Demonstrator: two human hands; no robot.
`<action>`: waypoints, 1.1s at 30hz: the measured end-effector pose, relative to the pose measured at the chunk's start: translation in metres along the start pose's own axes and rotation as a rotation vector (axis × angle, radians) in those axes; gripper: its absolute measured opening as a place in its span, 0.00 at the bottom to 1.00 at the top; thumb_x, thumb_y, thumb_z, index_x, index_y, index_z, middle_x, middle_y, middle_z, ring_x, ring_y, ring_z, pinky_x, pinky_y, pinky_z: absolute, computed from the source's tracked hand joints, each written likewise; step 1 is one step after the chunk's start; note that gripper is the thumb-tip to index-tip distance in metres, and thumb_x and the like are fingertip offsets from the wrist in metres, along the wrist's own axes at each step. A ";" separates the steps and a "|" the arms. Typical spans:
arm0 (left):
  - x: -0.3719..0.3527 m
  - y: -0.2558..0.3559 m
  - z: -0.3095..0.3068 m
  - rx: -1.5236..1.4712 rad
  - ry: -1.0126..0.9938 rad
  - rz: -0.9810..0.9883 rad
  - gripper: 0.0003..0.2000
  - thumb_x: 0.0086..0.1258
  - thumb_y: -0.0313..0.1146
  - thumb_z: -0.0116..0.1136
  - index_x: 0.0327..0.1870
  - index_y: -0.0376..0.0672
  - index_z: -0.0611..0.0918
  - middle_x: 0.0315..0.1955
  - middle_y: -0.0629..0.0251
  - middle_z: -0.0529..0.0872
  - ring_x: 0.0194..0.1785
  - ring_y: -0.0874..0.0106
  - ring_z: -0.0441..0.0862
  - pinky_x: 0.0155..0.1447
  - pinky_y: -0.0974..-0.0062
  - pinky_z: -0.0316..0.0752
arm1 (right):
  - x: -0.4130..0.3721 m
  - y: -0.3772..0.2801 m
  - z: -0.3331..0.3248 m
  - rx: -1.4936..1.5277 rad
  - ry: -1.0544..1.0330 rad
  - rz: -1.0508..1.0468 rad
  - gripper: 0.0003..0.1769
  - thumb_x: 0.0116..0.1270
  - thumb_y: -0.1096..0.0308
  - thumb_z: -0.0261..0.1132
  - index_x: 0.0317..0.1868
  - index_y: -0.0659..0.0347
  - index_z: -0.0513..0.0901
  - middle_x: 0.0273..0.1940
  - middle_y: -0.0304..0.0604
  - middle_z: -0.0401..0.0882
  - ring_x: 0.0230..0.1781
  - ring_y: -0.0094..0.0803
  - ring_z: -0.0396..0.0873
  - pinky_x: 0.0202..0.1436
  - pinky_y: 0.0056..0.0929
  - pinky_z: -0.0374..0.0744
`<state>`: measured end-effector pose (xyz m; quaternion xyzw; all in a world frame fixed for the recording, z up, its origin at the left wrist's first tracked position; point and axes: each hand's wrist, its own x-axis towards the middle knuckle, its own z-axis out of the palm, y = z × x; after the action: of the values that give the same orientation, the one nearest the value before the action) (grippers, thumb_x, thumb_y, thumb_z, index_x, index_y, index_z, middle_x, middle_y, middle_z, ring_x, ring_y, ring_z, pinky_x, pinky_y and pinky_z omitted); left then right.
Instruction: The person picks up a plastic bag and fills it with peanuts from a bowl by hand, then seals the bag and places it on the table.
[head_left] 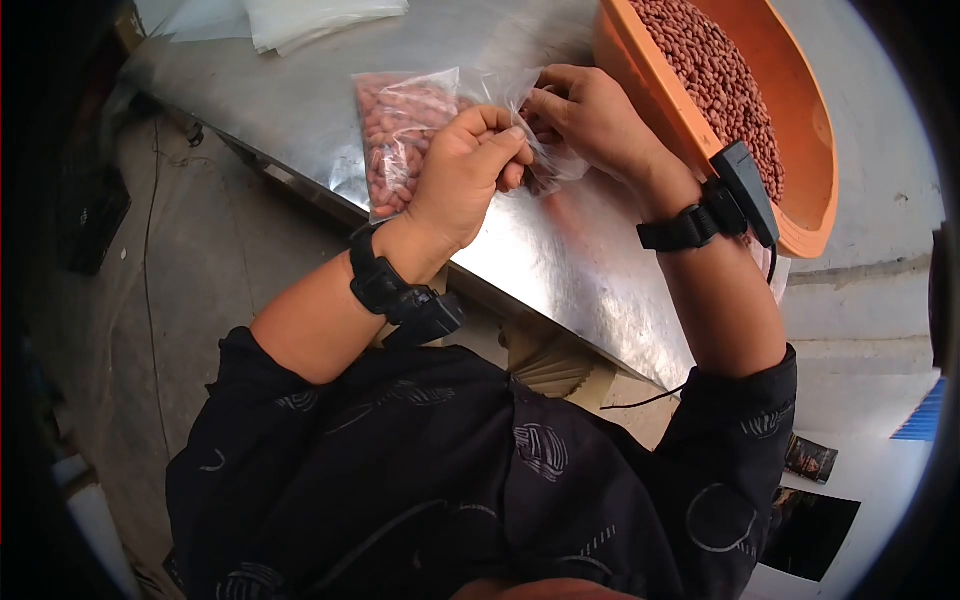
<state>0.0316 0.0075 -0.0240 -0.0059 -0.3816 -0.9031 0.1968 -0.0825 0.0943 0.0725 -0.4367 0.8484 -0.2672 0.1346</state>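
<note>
A clear plastic bag [393, 135] with reddish peanuts in it lies on the metal table, its gathered neck pointing right. My left hand [468, 165] is closed around the bag's neck, thumb pressed against the curled fingers. Just to the right, my right hand [590, 115] pinches the loose plastic at the bag's open end; its fingertips are partly hidden behind the film. Beside my right forearm stands an orange basin [810, 130] holding a heap of loose peanuts [715, 75].
A stack of empty clear bags [315, 20] lies at the table's far left. The shiny metal table [560, 265] ends in a front edge near my body. Black devices are strapped on both wrists, with a cable hanging by the right one. Concrete floor shows at left.
</note>
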 end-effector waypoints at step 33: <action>-0.002 0.003 0.001 0.016 0.004 -0.014 0.03 0.68 0.26 0.49 0.39 0.38 0.73 0.27 0.65 0.77 0.26 0.80 0.71 0.32 0.86 0.68 | -0.082 0.086 -0.155 -0.065 -0.236 0.495 0.12 0.63 0.69 0.61 0.46 0.64 0.80 0.36 0.33 0.80 0.34 0.17 0.75 0.39 0.19 0.74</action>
<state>0.0346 0.0067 -0.0215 0.0003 -0.3886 -0.9014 0.1912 -0.1640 0.2535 0.1505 -0.2482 0.9159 -0.1459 0.2798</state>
